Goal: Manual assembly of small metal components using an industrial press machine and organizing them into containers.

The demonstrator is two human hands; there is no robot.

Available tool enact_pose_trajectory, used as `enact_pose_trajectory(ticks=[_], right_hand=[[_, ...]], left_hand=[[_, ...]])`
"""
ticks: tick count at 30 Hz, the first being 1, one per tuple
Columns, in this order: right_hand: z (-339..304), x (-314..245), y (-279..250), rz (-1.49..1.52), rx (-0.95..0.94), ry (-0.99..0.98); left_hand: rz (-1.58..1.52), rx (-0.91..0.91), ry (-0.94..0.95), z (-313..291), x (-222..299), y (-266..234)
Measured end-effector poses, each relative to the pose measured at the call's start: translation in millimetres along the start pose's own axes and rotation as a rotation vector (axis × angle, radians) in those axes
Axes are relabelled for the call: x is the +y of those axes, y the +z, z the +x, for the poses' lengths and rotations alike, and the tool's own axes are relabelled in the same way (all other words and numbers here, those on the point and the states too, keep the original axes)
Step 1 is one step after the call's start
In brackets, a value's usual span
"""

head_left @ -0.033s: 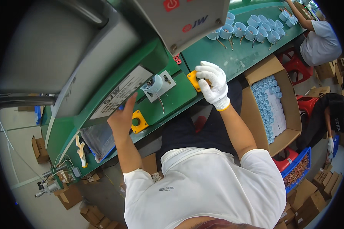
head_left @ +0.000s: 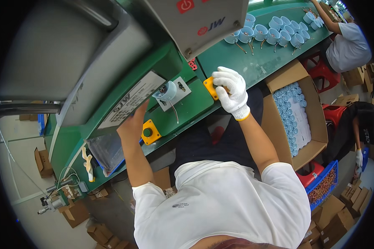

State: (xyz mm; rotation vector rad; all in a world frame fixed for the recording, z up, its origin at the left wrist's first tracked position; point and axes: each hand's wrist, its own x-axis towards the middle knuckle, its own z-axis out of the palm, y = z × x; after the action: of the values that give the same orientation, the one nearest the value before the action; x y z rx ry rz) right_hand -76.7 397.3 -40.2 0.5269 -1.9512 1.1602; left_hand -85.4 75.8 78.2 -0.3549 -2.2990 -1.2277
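My right hand (head_left: pixel 232 93), in a white knit glove, rests at a yellow push-button box (head_left: pixel 210 88) on the front of a green press (head_left: pixel 191 103). Its fingers are bent and apart from the thumb, with nothing held. My bare left hand (head_left: pixel 131 126) reaches up beside the press head; the head's labelled plate hides its fingers. On a metal fixture plate (head_left: pixel 182 88) between my hands stands a light-blue round cup (head_left: pixel 167 92). A thin wire hangs from the cup toward me. Right of my left hand sits a second yellow box with a green button (head_left: pixel 148 132).
Several light-blue cups with wires (head_left: pixel 274 35) stand on the green bench at the back right. A cardboard box (head_left: pixel 318 120) of blue cups is at my right, beside a blue crate (head_left: pixel 323 184) of small parts. Two other people work at the right. A glove (head_left: pixel 88 165) lies far left.
My left hand has moved slightly farther behind the press head's plate, and a small blue piece near it is out of sight. My right hand stays put.
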Motion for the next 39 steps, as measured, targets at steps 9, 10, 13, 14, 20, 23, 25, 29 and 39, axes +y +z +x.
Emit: enact_pose_trajectory(ticks=[9, 10, 13, 14, 20, 23, 25, 29, 39], right_hand=[[-2.3, 0.2, -2.2, 0.012, 0.01, 0.012], [-2.8, -0.6, -2.0, 0.02, 0.013, 0.015], [-1.6, -0.8, -1.9, 0.016, 0.004, 0.023], [-0.6, -0.7, -1.8, 0.024, -0.006, 0.02], [2.4, -1.6, -1.9, -0.019, -0.02, 0.009], [2.2, -4.4, 2.5, -0.014, -0.029, 0.01], [0.8, -6.0, 1.1, -0.018, -0.033, 0.016], [-2.0, -0.1, -1.4, -0.019, -0.015, 0.021], [9.9, -9.1, 9.8, -0.223, -0.077, -0.043]], left_hand=[[0.177, -0.459, -0.065, 44.3, -14.4, 9.3], [0.272, -0.466, 0.005, 43.9, -18.1, 9.9], [0.352, -0.516, 0.02, 47.6, -11.1, 8.5], [0.346, -0.533, -0.012, 49.0, -7.4, 8.1], [-0.289, -0.603, -0.224, 49.2, -53.9, 8.7], [-0.37, -0.465, -0.259, 30.4, -79.4, 3.2], [-0.183, -0.282, -0.192, 6.5, -76.4, -4.9], [0.098, -0.205, -0.283, -56.8, -58.4, -21.9], [0.31, -0.001, 0.179, -109.7, -57.6, -38.6]])
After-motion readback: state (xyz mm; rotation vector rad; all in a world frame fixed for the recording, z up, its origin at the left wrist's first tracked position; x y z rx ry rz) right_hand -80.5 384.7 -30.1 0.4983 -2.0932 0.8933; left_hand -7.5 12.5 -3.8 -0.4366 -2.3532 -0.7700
